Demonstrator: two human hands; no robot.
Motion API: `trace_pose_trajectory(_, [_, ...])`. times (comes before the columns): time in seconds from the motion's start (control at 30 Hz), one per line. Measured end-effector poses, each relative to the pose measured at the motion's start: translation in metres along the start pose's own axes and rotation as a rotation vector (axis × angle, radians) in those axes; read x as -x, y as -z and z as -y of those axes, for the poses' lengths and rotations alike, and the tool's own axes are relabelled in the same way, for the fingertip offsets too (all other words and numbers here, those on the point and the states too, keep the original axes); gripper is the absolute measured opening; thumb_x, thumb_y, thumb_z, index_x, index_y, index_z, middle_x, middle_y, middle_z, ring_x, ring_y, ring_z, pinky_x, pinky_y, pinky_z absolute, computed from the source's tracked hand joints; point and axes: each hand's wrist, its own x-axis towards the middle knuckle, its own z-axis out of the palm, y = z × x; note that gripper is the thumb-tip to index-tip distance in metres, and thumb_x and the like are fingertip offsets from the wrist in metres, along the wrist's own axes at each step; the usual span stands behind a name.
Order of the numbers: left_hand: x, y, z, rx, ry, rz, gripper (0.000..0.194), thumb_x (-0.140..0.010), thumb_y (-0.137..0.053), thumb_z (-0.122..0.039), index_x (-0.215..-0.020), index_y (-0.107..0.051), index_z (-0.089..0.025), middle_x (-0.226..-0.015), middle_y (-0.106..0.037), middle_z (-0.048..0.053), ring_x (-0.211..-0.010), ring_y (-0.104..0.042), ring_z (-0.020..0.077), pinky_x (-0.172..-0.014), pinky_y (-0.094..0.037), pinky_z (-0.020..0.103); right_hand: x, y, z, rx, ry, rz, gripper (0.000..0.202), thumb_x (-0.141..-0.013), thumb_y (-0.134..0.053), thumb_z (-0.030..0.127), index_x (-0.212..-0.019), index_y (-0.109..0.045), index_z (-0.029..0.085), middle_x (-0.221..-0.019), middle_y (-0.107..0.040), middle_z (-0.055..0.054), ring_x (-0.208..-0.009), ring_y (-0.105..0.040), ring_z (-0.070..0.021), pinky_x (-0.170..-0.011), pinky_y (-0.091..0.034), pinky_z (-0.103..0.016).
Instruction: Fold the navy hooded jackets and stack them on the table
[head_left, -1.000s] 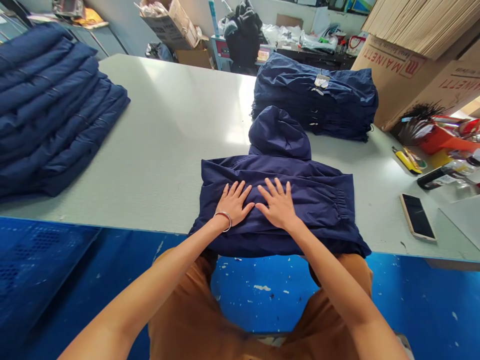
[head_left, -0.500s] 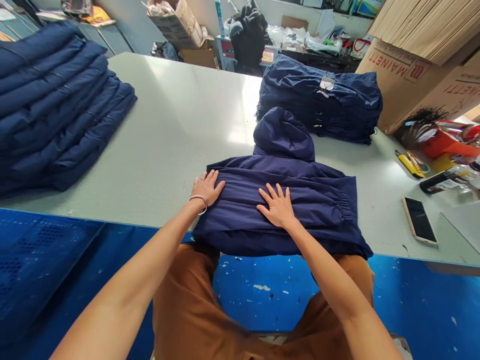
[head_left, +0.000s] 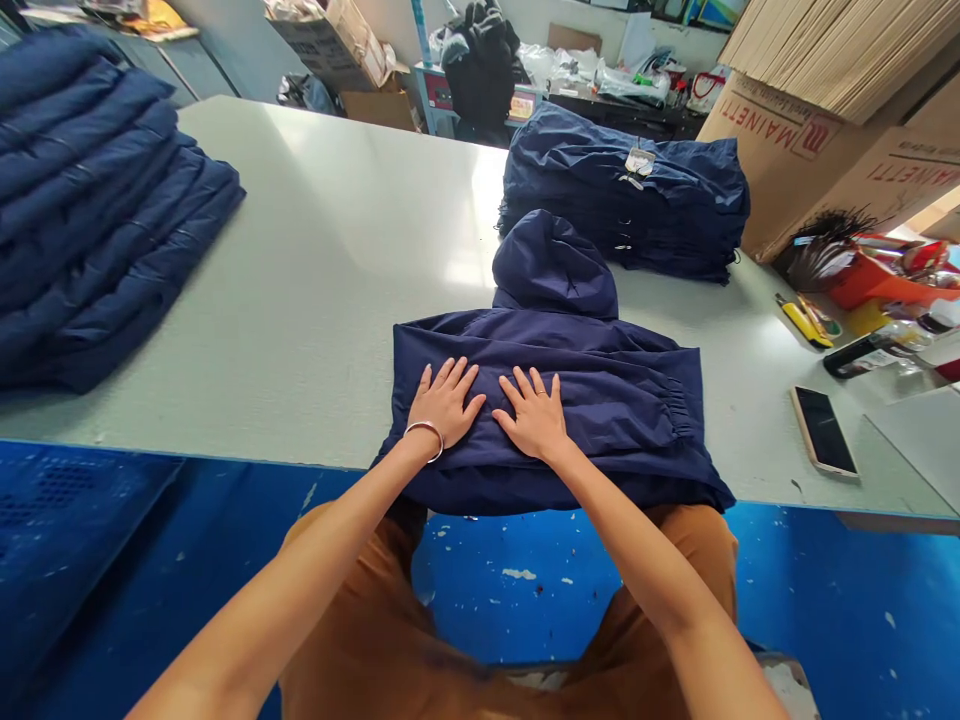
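Note:
A navy hooded jacket (head_left: 615, 400) lies on the table with its sides and sleeve folded inward, the hood pointing away from me and the lower part hanging over the front edge. My left hand (head_left: 442, 405) rests flat on its left half, fingers spread, a bracelet on the wrist. To the right of it, my right hand (head_left: 534, 415) also lies flat on the folded cloth, fingers apart, with a ring on one finger. Neither hand grips the fabric.
On the pale table (head_left: 300, 300) a tall stack of navy garments (head_left: 97, 220) stands at left. Behind the hood sits another folded pile (head_left: 622, 195) with a tag. Cartons (head_left: 795, 130), a yellow cutter (head_left: 804, 322), a dark bottle (head_left: 862, 355) and a phone (head_left: 823, 430) are at right.
My left hand has moved from the jacket's left edge inward, closer to my right hand. My right hand stays on the cloth in nearly the same place. The view has shifted slightly.

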Motion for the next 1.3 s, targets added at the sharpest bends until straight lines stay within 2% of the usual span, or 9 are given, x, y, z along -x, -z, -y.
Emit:
trace_pose_trajectory(0.13, [-0.001, 0.000, 0.003, -0.014, -0.004, 0.009, 0.064, -0.099, -0.029, -0.051, -0.155, -0.036, -0.020, -0.162, -0.030, 0.007, -0.152, -0.022, 0.0269, -0.124, -0.010, 0.051, 0.006, 0.004, -0.023, 0.015, -0.029, 0.007, 0.065, -0.098, -0.035, 0.062, -0.154, -0.034, 0.031, -0.165, -0.025, -0.002, -0.152, -0.017, -0.0296, -0.120, -0.003, -0.064])
trace_pose_trajectory(0.4, [-0.002, 0.000, 0.002, -0.013, -0.003, -0.006, 0.063, -0.098, -0.029, -0.052, -0.155, -0.036, -0.024, -0.162, -0.031, 0.005, -0.151, -0.025, 0.0268, -0.123, -0.011, 0.052, 0.054, 0.025, -0.116, 0.158, -0.274, -0.034, 0.066, -0.098, -0.030, 0.064, -0.156, -0.032, 0.031, -0.164, -0.027, -0.002, -0.151, -0.019, -0.0326, -0.120, -0.003, -0.063])
trace_pose_trajectory(0.5, [-0.002, 0.002, 0.002, -0.020, -0.004, 0.014, 0.064, -0.098, -0.028, -0.052, -0.155, -0.036, -0.022, -0.162, -0.031, 0.006, -0.151, -0.024, 0.0272, -0.123, -0.011, 0.052, 0.068, 0.028, -0.136, 0.192, -0.353, -0.064, 0.067, -0.098, -0.028, 0.063, -0.156, -0.032, 0.028, -0.164, -0.028, -0.004, -0.151, -0.018, -0.0331, -0.120, -0.004, -0.064])
trace_pose_trajectory(0.63, [-0.003, 0.003, 0.002, -0.023, -0.005, 0.030, 0.065, -0.098, -0.027, -0.052, -0.155, -0.035, -0.021, -0.162, -0.031, 0.007, -0.151, -0.023, 0.0274, -0.123, -0.012, 0.052, 0.071, 0.030, -0.142, 0.183, -0.381, -0.060, 0.069, -0.098, -0.027, 0.065, -0.157, -0.030, 0.029, -0.164, -0.027, -0.004, -0.152, -0.016, -0.0326, -0.120, -0.008, -0.064])
trace_pose_trajectory(0.9, [-0.004, 0.001, 0.002, -0.028, -0.001, 0.016, 0.064, -0.098, -0.028, -0.053, -0.156, -0.033, -0.025, -0.162, -0.031, 0.005, -0.151, -0.024, 0.0266, -0.123, -0.012, 0.051, 0.071, 0.044, -0.153, 0.146, -0.341, 0.074, 0.070, -0.097, -0.029, 0.067, -0.157, -0.028, 0.032, -0.165, -0.024, -0.002, -0.152, -0.017, -0.0329, -0.119, -0.015, -0.064])
trace_pose_trajectory(1.03, [-0.003, 0.001, 0.002, -0.030, -0.003, 0.017, 0.064, -0.098, -0.028, -0.052, -0.155, -0.035, -0.023, -0.162, -0.031, 0.005, -0.151, -0.024, 0.0267, -0.123, -0.012, 0.051, 0.077, 0.040, -0.158, 0.208, -0.311, 0.016, 0.066, -0.098, -0.025, 0.066, -0.156, -0.028, 0.035, -0.164, -0.026, -0.001, -0.152, -0.017, -0.0308, -0.117, -0.007, -0.070])
trace_pose_trajectory(1.3, [-0.004, 0.002, 0.001, -0.034, -0.008, 0.012, 0.065, -0.098, -0.026, -0.051, -0.155, -0.036, -0.021, -0.162, -0.032, 0.006, -0.151, -0.024, 0.0271, -0.123, -0.013, 0.051, 0.081, 0.036, -0.159, 0.162, -0.302, -0.056, 0.064, -0.099, -0.025, 0.064, -0.155, -0.031, 0.033, -0.163, -0.029, 0.000, -0.152, -0.019, -0.0285, -0.118, -0.010, -0.070])
